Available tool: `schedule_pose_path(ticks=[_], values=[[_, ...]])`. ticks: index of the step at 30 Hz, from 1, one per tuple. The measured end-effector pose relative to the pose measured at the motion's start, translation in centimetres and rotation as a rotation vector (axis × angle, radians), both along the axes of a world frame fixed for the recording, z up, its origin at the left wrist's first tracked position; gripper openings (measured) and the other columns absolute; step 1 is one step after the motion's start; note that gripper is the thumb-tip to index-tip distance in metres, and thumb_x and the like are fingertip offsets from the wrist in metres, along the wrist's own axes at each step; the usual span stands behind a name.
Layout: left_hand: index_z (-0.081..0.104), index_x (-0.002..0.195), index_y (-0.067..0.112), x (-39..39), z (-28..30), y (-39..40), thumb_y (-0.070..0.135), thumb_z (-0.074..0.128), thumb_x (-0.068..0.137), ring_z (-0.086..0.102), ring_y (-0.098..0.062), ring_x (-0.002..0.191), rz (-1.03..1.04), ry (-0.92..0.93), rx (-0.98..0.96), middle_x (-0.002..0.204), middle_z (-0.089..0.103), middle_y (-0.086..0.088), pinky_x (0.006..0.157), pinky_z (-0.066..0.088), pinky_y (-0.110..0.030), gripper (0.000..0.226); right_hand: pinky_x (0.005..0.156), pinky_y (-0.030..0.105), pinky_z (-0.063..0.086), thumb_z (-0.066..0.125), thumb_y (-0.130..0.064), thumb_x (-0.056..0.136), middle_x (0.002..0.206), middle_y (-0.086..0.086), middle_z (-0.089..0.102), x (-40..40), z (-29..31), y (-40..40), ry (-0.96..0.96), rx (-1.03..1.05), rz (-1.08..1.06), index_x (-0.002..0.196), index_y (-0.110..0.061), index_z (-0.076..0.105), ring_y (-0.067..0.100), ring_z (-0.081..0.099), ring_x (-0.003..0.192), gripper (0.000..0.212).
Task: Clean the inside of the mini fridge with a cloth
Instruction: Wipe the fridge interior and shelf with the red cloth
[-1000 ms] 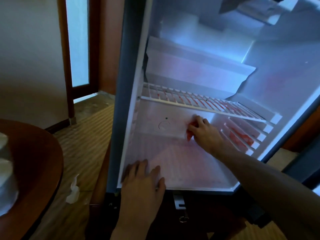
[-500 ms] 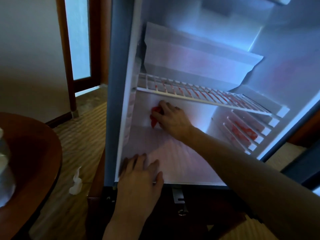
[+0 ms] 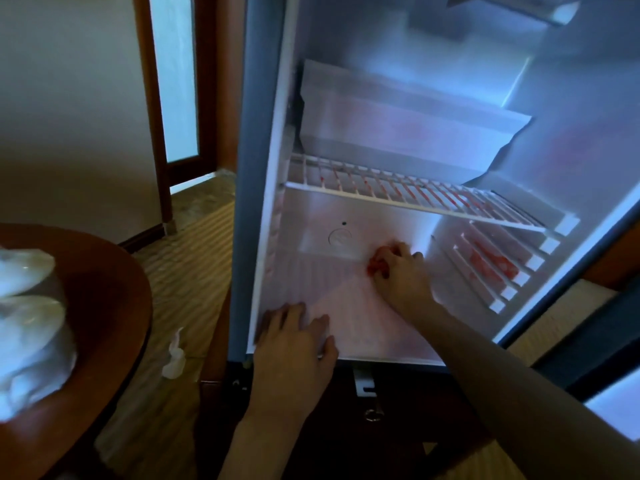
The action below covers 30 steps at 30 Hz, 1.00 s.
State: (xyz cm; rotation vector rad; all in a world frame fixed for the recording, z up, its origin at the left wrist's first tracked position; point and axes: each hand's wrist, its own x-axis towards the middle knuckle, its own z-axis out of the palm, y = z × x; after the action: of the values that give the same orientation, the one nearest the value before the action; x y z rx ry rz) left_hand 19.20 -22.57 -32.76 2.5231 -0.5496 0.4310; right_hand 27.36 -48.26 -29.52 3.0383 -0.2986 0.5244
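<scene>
Closest to us, the left hand point(image 3: 294, 341) lies flat on the front lip of the mini fridge point(image 3: 571, 133) floor, fingers point(image 3: 284, 315) straight and spread, holding nothing, just bracing. Off to the side sits a round wooden surface point(image 3: 114, 306) with pale wrapped bundles point(image 3: 27, 323) on it, and a crumpled tissue point(image 3: 175, 358) lies on the floor beside the cabinet.

Further in, the right hand point(image 3: 401, 275) reaches deep along the fridge floor, fingers curled tight round a bunched red cloth point(image 3: 375, 265), pressing it down where the floor meets the back wall. That's where the cloth is: low, at the rear, right of a round plug point(image 3: 340, 237) in the wall.

Above the hand runs the white wire shelf point(image 3: 415, 195), and beyond that the back panel and freezer box.

The risks, as I judge them: lifting the hand carelessly could knock knuckles into that wire shelf and jolt it off its rails. The cloth is wadded small, so it may skip the corners and side ledges. And leaning hard on the braced hand could rock the fridge on its cabinet.
</scene>
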Motion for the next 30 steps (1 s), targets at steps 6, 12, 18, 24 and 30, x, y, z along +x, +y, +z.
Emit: schedule_pose_path(ticks=[6, 12, 18, 24, 30], values=[[0.068, 0.129, 0.031, -0.4, 0.4, 0.6, 0.043, 0.058, 0.095, 0.049, -0.028, 0.126, -0.049, 0.026, -0.01, 0.141, 0.056, -0.004, 0.104, 0.046, -0.039, 0.037, 0.083, 0.037, 0.051, 0.054, -0.05, 0.09, 0.108, -0.001, 0.058, -6.1, -0.2, 4.3, -0.066, 0.16, 0.06, 0.108, -0.031, 0.067, 0.029, 0.058, 0.092, 0.028], [0.069, 0.127, 0.03, -0.5, 0.4, 0.5, 0.041, 0.061, 0.094, 0.051, -0.029, 0.125, -0.04, 0.026, -0.001, 0.139, 0.058, -0.007, 0.104, 0.046, -0.044, 0.036, 0.099, 0.042, 0.043, 0.035, -0.06, 0.096, 0.141, -0.009, 0.05, -11.0, -0.8, 4.0, 0.001, 0.012, 0.167, 0.143, -0.04, 0.045, 0.023, 0.052, 0.115, 0.052], [0.07, 0.124, 0.03, -0.3, 0.5, 0.1, 0.042, 0.057, 0.092, 0.051, -0.026, 0.121, -0.016, 0.025, 0.013, 0.134, 0.059, -0.004, 0.1, 0.049, -0.043, 0.036, 0.113, 0.039, 0.033, 0.043, -0.043, 0.103, 0.134, -0.002, 0.061, -4.5, -1.4, 4.5, 0.029, 0.115, 0.16, 0.128, -0.027, 0.064, 0.021, 0.049, 0.128, 0.037], [0.074, 0.113, 0.031, 0.1, 0.7, 0.0, 0.04, 0.061, 0.089, 0.056, -0.025, 0.112, 0.001, -0.012, 0.008, 0.124, 0.064, -0.002, 0.091, 0.054, -0.042, 0.029, 0.104, 0.043, 0.042, 0.053, -0.038, 0.101, 0.126, 0.01, 0.063, -1.8, -0.5, 4.4, -0.026, 0.291, 0.109, 0.129, -0.016, 0.059, 0.03, 0.057, 0.118, 0.036], [0.076, 0.113, 0.026, -0.3, 0.5, 0.3, 0.035, 0.065, 0.091, 0.059, -0.03, 0.11, 0.001, -0.025, 0.004, 0.123, 0.067, -0.006, 0.093, 0.052, -0.046, 0.027, 0.111, 0.039, 0.04, 0.051, -0.05, 0.099, 0.127, -0.004, 0.059, -9.3, -1.5, 5.1, -0.048, 0.334, 0.239, 0.116, -0.027, 0.067, 0.017, 0.05, 0.127, 0.034]])
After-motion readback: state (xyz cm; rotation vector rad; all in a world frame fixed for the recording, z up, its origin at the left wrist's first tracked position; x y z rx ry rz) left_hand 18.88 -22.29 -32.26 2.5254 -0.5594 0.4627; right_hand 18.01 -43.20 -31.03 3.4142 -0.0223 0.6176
